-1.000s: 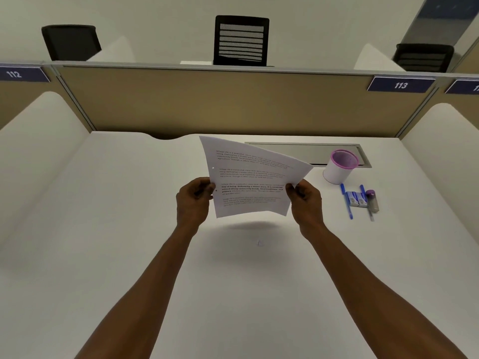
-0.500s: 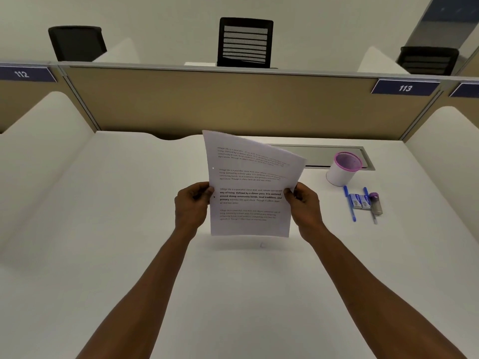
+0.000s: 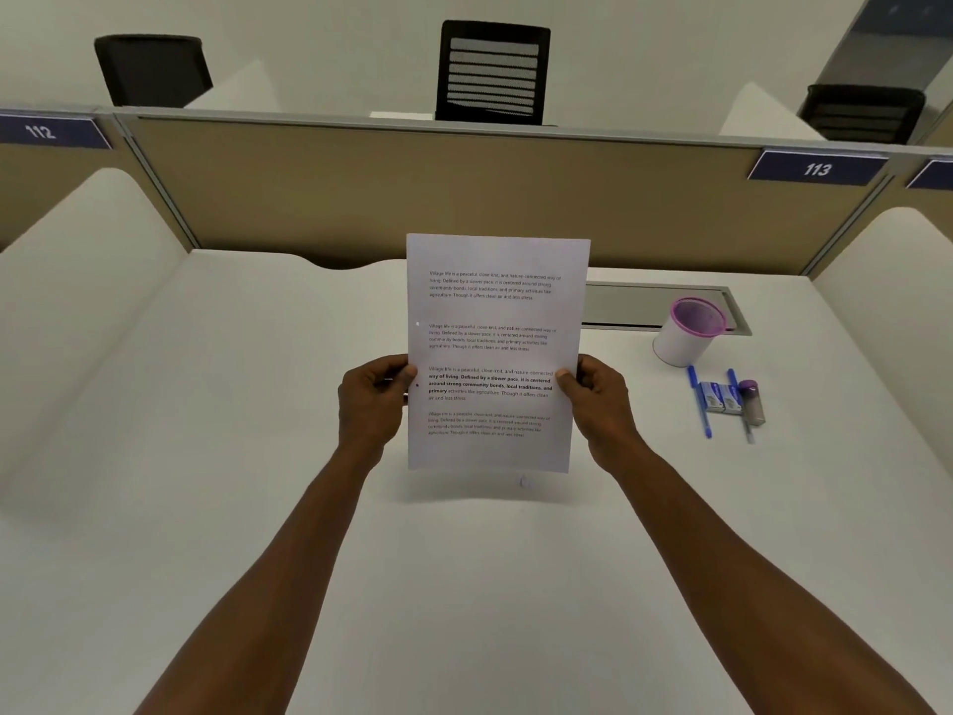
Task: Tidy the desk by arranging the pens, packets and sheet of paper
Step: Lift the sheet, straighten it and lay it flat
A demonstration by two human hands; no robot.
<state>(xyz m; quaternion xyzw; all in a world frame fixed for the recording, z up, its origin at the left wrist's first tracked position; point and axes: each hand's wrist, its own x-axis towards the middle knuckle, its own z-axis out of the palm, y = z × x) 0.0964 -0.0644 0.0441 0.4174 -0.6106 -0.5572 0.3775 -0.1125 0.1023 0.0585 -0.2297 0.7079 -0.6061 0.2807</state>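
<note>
A printed sheet of paper [image 3: 495,322] is held upright above the middle of the white desk [image 3: 216,405], its text facing me. My left hand [image 3: 372,397] pinches its left edge and my right hand [image 3: 598,394] pinches its right edge. To the right, two blue pens [image 3: 700,402] lie side by side on the desk with two small blue-and-white packets [image 3: 721,397] between them. A small tube with a purple cap [image 3: 753,402] lies beside the right pen.
A white cup with a pink rim [image 3: 688,330] stands behind the pens, next to a grey cable hatch [image 3: 644,304]. A tan partition [image 3: 361,198] closes the back, with white side dividers left and right. Black chairs stand beyond it.
The sheet has turned from a tilt to the right to straight upright and square to me. Both hands have kept their hold on its edges.
</note>
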